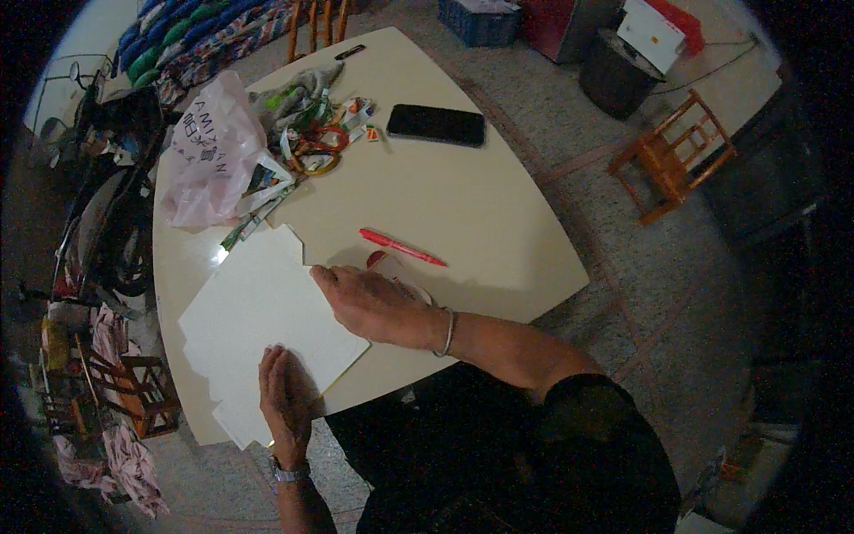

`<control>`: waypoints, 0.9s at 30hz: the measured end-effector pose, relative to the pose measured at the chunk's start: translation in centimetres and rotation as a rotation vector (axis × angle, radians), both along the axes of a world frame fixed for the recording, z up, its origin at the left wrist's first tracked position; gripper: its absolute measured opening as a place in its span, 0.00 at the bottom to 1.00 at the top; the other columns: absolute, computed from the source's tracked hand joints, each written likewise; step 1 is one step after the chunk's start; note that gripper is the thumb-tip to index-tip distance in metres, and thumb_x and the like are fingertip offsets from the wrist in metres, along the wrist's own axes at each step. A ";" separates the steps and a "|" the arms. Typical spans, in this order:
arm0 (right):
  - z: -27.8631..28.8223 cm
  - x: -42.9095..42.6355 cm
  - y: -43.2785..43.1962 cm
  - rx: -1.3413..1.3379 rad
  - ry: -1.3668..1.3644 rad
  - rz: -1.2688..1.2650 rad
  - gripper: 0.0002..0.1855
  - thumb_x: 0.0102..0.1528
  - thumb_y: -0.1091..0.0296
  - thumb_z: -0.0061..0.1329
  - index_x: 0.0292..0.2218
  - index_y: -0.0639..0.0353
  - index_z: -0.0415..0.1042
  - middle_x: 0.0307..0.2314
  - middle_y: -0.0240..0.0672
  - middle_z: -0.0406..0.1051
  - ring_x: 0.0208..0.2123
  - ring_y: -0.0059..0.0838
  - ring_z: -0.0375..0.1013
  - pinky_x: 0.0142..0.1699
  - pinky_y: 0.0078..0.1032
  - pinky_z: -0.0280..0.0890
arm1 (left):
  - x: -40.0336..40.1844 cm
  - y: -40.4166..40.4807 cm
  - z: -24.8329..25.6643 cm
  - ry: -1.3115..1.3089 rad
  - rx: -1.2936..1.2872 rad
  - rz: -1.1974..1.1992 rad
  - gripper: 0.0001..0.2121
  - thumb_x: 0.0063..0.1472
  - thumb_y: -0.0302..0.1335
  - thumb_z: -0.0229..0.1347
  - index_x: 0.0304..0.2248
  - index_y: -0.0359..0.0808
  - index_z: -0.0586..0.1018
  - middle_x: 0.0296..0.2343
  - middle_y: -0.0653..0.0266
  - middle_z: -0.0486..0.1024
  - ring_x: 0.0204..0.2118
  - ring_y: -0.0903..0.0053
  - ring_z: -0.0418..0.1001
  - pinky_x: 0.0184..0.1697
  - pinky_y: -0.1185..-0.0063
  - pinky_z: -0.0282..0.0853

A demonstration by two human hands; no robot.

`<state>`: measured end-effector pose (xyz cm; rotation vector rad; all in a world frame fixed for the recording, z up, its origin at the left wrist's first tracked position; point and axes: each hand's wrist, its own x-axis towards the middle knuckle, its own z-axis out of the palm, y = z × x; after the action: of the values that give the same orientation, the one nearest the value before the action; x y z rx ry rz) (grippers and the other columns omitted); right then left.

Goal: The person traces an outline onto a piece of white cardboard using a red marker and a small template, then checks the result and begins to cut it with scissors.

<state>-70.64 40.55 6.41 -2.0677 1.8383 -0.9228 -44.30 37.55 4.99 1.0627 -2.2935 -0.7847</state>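
A large white sheet of paper or card (247,314) with notched edges lies on the pale tabletop in front of me. My left hand (283,394), with a metal-banded watch at its wrist, rests on the sheet's lower part, its fingers together. My right hand (367,300), wearing a bangle, is at the sheet's right edge with fingers bent; whether it pinches the edge is unclear. Beyond the right hand lies a red pen (403,247). A partly hidden piece with a dark red mark (375,259) is beside that hand.
On the table (480,207) are a black smartphone (436,125), scissors (320,150) among scraps, a grey cloth (287,97), a pink plastic bag (213,153) and a small dark object (350,51). Wooden chairs (667,163) and a dark round bin (617,73) stand around.
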 end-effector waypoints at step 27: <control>3.6 -0.7 0.5 -0.073 0.452 -0.043 0.24 0.52 0.73 0.45 0.50 0.70 0.64 0.41 0.44 0.66 0.44 0.39 0.67 0.47 0.34 0.66 | -0.4 0.1 0.8 -0.011 -0.092 -0.027 0.22 0.54 0.16 0.50 0.51 0.33 0.72 0.53 0.52 0.66 0.59 0.55 0.61 0.61 0.66 0.59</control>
<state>-71.30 41.07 10.04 -2.4464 2.0908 -0.5682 -44.68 37.66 5.82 0.9988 -2.3344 -0.6779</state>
